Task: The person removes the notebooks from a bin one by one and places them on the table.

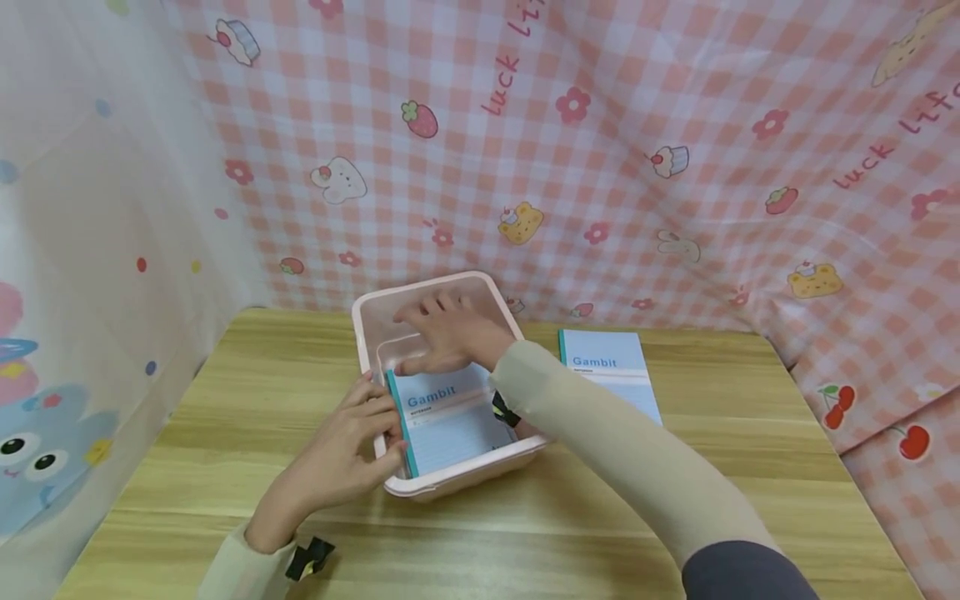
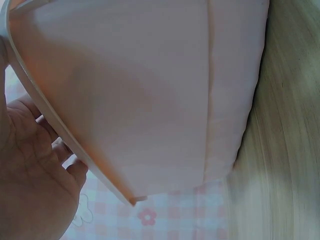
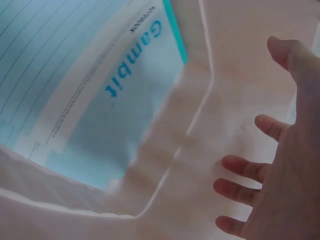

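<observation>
A pale pink plastic bin (image 1: pixel 435 285) stands on the table. Inside it lies a light-blue "Gambit" notebook (image 1: pixel 453 429), its teal spine toward the left wall. My left hand (image 1: pixel 348 446) grips the bin's left rim, fingers hooked over the edge beside the notebook's spine. In the left wrist view, that hand (image 2: pixel 37 165) is at the rim, with the bin's outer wall (image 2: pixel 135 95) beyond. My right hand (image 1: pixel 453 333) reaches over the bin's far part, fingers spread and holding nothing. The right wrist view has this hand (image 3: pixel 275 170) apart from the notebook (image 3: pixel 100 90).
A second "Gambit" notebook (image 1: pixel 611 358) lies right of the bin, partly covered by my right sleeve (image 1: pixel 622 454). The wooden table (image 1: pixel 247 408) ends at a pink checked cloth (image 1: pixel 450 192) behind and a white printed cloth (image 1: pixel 97 208) on the left.
</observation>
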Tool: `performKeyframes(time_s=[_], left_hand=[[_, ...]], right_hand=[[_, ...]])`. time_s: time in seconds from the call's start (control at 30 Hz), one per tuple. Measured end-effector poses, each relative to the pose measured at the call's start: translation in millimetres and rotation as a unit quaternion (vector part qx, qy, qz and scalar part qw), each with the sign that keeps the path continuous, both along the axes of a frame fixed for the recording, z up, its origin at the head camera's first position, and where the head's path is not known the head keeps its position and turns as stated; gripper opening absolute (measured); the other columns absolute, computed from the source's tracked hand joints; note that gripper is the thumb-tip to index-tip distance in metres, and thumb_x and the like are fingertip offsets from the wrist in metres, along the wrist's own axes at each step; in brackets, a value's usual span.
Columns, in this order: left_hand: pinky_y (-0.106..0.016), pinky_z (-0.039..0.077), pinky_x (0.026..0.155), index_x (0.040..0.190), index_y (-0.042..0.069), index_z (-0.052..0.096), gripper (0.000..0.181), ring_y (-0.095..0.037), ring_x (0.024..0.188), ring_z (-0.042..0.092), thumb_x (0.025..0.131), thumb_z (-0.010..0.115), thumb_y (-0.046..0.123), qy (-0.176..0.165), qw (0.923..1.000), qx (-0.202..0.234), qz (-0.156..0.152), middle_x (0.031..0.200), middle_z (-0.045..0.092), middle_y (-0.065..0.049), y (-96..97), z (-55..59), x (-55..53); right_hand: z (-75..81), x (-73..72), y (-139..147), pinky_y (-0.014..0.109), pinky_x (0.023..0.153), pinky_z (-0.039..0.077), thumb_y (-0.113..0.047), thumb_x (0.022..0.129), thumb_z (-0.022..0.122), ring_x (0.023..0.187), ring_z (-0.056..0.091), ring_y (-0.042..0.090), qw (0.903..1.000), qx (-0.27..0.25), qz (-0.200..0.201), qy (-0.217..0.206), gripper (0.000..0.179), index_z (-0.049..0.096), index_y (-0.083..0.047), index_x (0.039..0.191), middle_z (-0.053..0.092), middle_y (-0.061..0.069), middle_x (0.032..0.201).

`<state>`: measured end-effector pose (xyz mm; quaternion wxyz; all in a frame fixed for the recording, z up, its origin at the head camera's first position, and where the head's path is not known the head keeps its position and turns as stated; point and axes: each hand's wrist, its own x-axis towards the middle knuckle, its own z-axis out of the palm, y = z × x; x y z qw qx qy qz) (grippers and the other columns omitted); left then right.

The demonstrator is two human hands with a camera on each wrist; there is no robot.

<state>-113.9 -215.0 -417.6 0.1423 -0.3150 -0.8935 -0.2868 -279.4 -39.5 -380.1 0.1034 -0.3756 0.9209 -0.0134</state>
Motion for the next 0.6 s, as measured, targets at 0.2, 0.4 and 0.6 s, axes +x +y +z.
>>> performKeyframes(time_s=[0.2, 0.4, 0.6], left_hand=[[-0.047, 0.021, 0.132, 0.073, 0.027, 0.051, 0.023, -0.011, 0.106, 0.049, 0.081, 0.069, 0.015, 0.009, 1.0000, -0.004, 0.001, 0.085, 0.058, 0.015, 0.0, 0.6, 0.2], [-0.047, 0.020, 0.132, 0.073, 0.028, 0.052, 0.023, -0.010, 0.106, 0.049, 0.081, 0.070, 0.015, 0.006, 1.0000, -0.006, 0.004, 0.085, 0.057, 0.016, 0.4, 1.1, 1.0], [-0.048, 0.021, 0.132, 0.072, 0.028, 0.051, 0.023, -0.009, 0.105, 0.049, 0.079, 0.069, 0.014, 0.012, 0.9999, 0.000, 0.005, 0.084, 0.056, 0.016, 0.6, 1.3, 1.7]], right_hand=[[-6.4, -1.5, -9.0, 0.058, 0.127, 0.022, -0.075, 0.090, 0.051, 0.153, 0.022, 0.033, 0.9993, 0.035, 0.003, -0.012, 0.084, 0.023, -0.036, 0.159, 0.028, 0.007, 0.162], [-19.0, -3.1, -14.2, 0.057, 0.129, 0.018, -0.077, 0.089, 0.051, 0.155, 0.019, 0.032, 0.9980, 0.061, 0.006, -0.018, 0.085, 0.023, -0.036, 0.159, 0.026, 0.006, 0.164], [-33.0, -1.7, -18.8, 0.059, 0.128, 0.022, -0.076, 0.090, 0.050, 0.155, 0.021, 0.032, 0.9965, 0.078, 0.014, -0.029, 0.085, 0.025, -0.035, 0.160, 0.026, 0.008, 0.164]])
